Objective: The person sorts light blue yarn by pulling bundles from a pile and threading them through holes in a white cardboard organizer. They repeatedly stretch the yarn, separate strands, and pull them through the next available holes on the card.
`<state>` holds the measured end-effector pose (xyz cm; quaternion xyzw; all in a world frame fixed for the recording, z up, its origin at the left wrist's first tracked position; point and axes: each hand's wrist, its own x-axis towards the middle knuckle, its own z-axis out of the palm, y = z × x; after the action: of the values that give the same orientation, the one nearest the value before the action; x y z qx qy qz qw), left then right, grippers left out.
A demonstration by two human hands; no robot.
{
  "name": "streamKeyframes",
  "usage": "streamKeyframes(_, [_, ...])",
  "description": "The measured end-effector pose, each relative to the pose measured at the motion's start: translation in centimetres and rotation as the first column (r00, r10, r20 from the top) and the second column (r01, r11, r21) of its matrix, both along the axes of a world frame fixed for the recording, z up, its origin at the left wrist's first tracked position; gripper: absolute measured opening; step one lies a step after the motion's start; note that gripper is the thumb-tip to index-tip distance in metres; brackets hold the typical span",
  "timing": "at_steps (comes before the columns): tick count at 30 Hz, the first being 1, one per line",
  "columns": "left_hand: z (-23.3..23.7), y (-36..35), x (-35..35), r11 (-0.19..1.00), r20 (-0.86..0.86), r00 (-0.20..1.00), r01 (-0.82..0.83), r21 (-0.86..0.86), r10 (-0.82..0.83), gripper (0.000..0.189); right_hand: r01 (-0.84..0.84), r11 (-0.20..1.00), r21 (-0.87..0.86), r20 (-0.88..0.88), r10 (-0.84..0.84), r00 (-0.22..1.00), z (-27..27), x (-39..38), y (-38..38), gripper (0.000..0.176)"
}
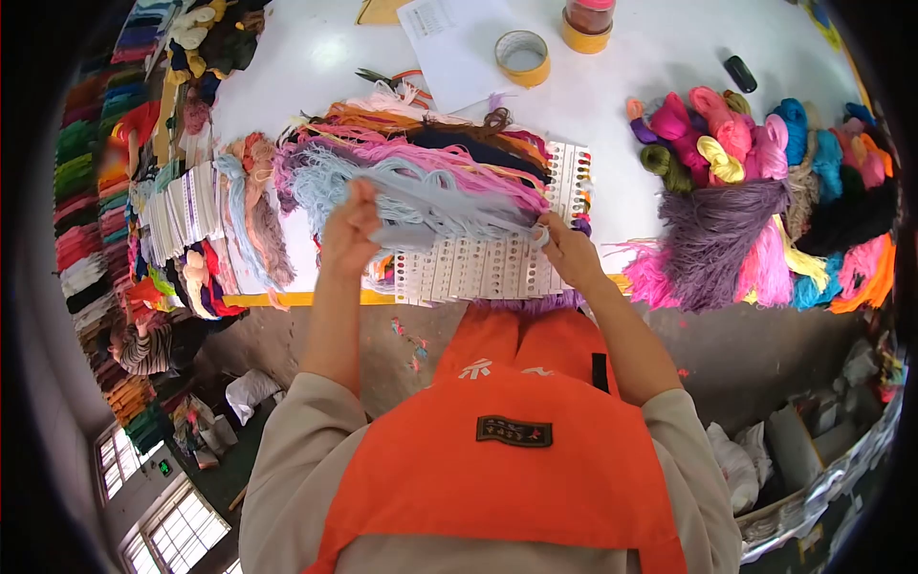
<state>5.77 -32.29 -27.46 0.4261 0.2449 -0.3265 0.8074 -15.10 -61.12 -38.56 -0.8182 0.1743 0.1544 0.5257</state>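
Note:
A skein of pale grey-blue yarn (449,199) stretches between my hands, blurred by motion. My left hand (352,230), also smeared a little, has its fingers curled at the yarn's left end. At the other end my right hand (566,251) is closed on the strands, with a white band on one finger. Beneath lies a pile of light blue yarn (320,182), with pink yarn (411,153) and dark, brown and orange bundles behind it. White cards with rows of holes (469,273) lie under the pile along the table's front edge.
Colourful yarn skeins (727,220) are heaped at the right. Scissors (406,81), a paper sheet (449,48), a tape roll (522,59) and a black object (739,74) lie towards the back. More cards (182,210) stand left. Another person (153,344) is at far left.

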Motion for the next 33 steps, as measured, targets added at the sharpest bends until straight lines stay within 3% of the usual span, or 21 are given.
streamKeyframes(2, [1.0, 1.7, 1.8, 0.936, 0.105, 0.991, -0.109, 0.335, 0.078, 0.022, -0.016, 1.000, -0.023, -0.008, 0.016, 1.000, 0.1, 0.2, 0.1, 0.031])
streamKeyframes(3, [1.0, 1.0, 1.6, 0.784, 0.259, 0.949, -0.299, 0.544, 0.182, 0.022, -0.028, 0.998, -0.049, -0.022, 0.027, 0.999, 0.0, 0.1, 0.1, 0.031])
streamKeyframes(5, [1.2, -2.6, -1.4, 0.685, 0.530, 0.848, -0.376, 0.624, -0.018, 0.024, -0.006, 0.999, -0.037, 0.012, 0.006, 1.000, -0.6, -0.3, 0.4, 0.033])
streamKeyframes(6, [0.1, -3.2, -3.2, 0.624, 0.447, 0.815, -0.140, 0.769, -0.368, 0.027, 0.016, 1.000, -0.026, 0.054, -0.014, 0.998, -0.8, -0.4, 0.4, 0.035])
streamKeyframes(7, [-0.2, -5.6, -5.6, 0.491, 0.355, 0.685, 0.004, 0.871, -0.636, 0.024, 0.009, 1.000, -0.029, 0.019, -0.008, 1.000, -0.4, -0.2, 0.4, 0.036])
streamKeyframes(8, [-0.9, -8.1, -7.6, 0.650, 0.260, 0.813, 0.180, 0.738, -0.521, 0.018, 0.004, 0.999, -0.032, 0.014, -0.003, 1.000, -0.4, -0.2, 0.3, 0.036])
streamKeyframes(9, [-2.9, -9.7, -9.4, 0.695, 0.256, 0.795, 0.266, 0.668, -0.550, 0.015, -0.002, 1.000, -0.022, 0.015, 0.002, 1.000, -0.4, -0.2, 0.2, 0.037])
streamKeyframes(11, [-6.2, -12.2, -12.0, 0.646, 0.318, 0.661, 0.332, 0.687, -0.679, 0.016, -0.005, 1.000, -0.015, 0.006, 0.006, 1.000, -0.1, -0.3, 0.1, 0.037])
streamKeyframes(12, [-7.4, -12.6, -12.4, 0.650, 0.318, 0.665, 0.335, 0.682, -0.676, 0.016, -0.014, 1.000, -0.010, 0.000, 0.014, 1.000, 0.3, -0.1, 0.0, 0.037])
streamKeyframes(14, [-8.8, -13.4, -12.5, 0.396, 0.378, 0.197, 0.064, 0.916, -0.905, 0.015, -0.025, 1.000, -0.007, -0.012, 0.025, 1.000, 0.5, 0.1, -0.2, 0.037])
streamKeyframes(15, [-8.9, -13.6, -12.4, 0.310, 0.266, 0.257, 0.145, 0.940, -0.929, 0.013, -0.033, 0.999, -0.014, -0.011, 0.033, 0.999, 0.4, 0.2, -0.2, 0.035])
streamKeyframes(16, [-9.0, -13.6, -12.1, 0.308, 0.265, 0.257, 0.148, 0.940, -0.929, 0.013, -0.040, 0.999, -0.020, -0.008, 0.040, 0.999, 0.3, 0.3, -0.2, 0.034])
streamKeyframes(18, [-9.7, -13.3, -11.2, 0.074, 0.025, 0.167, 0.293, 0.953, -0.986, 0.018, -0.024, 0.996, -0.081, 0.052, 0.029, 0.998, -0.8, 0.3, 0.0, 0.030])
streamKeyframes(22, [-10.3, -11.8, -9.9, 0.094, 0.091, 0.025, 0.119, 0.988, -0.996, 0.024, 0.043, 0.992, -0.121, 0.137, -0.026, 0.990, -1.5, 0.6, 0.2, 0.016])
streamKeyframes(24, [-8.7, -10.7, -9.1, 0.020, 0.013, 0.070, 0.100, 0.995, -0.997, 0.028, 0.050, 0.990, -0.133, 0.121, -0.033, 0.992, -1.6, 0.7, 0.3, 0.013])
streamKeyframes(25, [-7.5, -10.1, -8.6, 0.066, 0.041, 0.112, 0.229, 0.971, -0.993, 0.029, 0.048, 0.988, -0.148, 0.106, -0.032, 0.994, -1.6, 0.8, 0.3, 0.011])
streamKeyframes(28, [-6.2, -7.3, -7.8, 0.006, -0.032, 0.123, 0.296, 0.955, -0.992, 0.030, 0.029, 0.985, -0.171, 0.054, -0.020, 0.998, -1.3, 0.9, 0.4, 0.011])
streamKeyframes(29, [-7.0, -5.9, -7.4, 0.095, 0.032, 0.199, 0.320, 0.943, -0.980, 0.033, 0.035, 0.984, -0.174, 0.056, -0.026, 0.998, -1.2, 1.0, 0.4, 0.011])
streamKeyframes(30, [-6.8, -5.1, -7.1, 0.097, 0.035, 0.195, 0.318, 0.943, -0.980, 0.033, 0.040, 0.982, -0.183, 0.062, -0.029, 0.998, -1.2, 0.9, 0.5, 0.011])
streamKeyframes(32, [-6.2, -3.9, -7.0, 0.410, 0.026, 0.619, 0.488, 0.770, -0.785, 0.033, 0.043, 0.980, -0.197, 0.072, -0.030, 0.997, -1.1, 1.0, 0.6, 0.012])
streamKeyframes(33, [-3.3, -5.0, -6.7, 0.487, 0.006, 0.699, 0.492, 0.722, -0.715, 0.032, 0.020, 0.973, -0.229, 0.042, -0.011, 0.999, -1.1, 1.0, 0.7, 0.013])
